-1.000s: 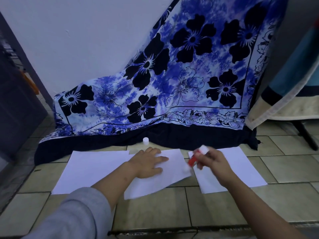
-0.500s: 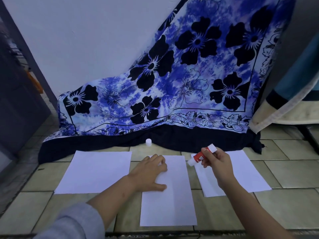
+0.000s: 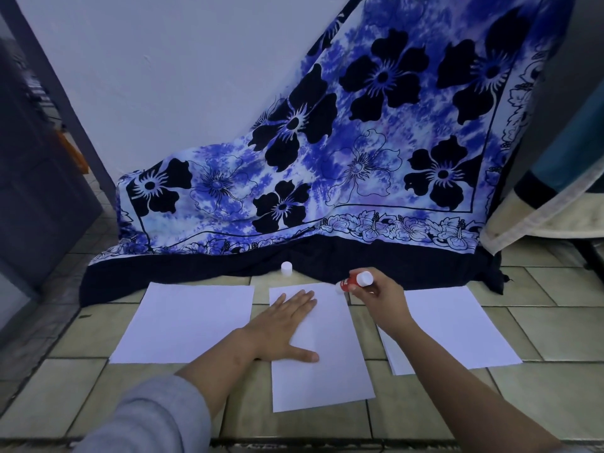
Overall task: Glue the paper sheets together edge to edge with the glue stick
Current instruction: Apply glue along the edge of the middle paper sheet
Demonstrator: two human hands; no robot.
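The right hand (image 3: pixel 380 294) is clamped on the glue stick (image 3: pixel 353 281), whose tip seems to touch the middle sheet's (image 3: pixel 322 371) far right corner. The left hand (image 3: pixel 283 325) lies flat, fingers spread, on that sheet, between two others (image 3: pixel 186 322) (image 3: pixel 454 328). The cap (image 3: pixel 286 267) stands beyond.

Left arm: grey sleeve (image 3: pixel 153 416), soft plain fabric, pushed up so the forearm is bare from below the elbow. Left hand (image 3: pixel 284 325): bare, no rings or watch visible. Right arm: bare throughout the visible length. Right hand (image 3: pixel 380 294): bare, unadorned.
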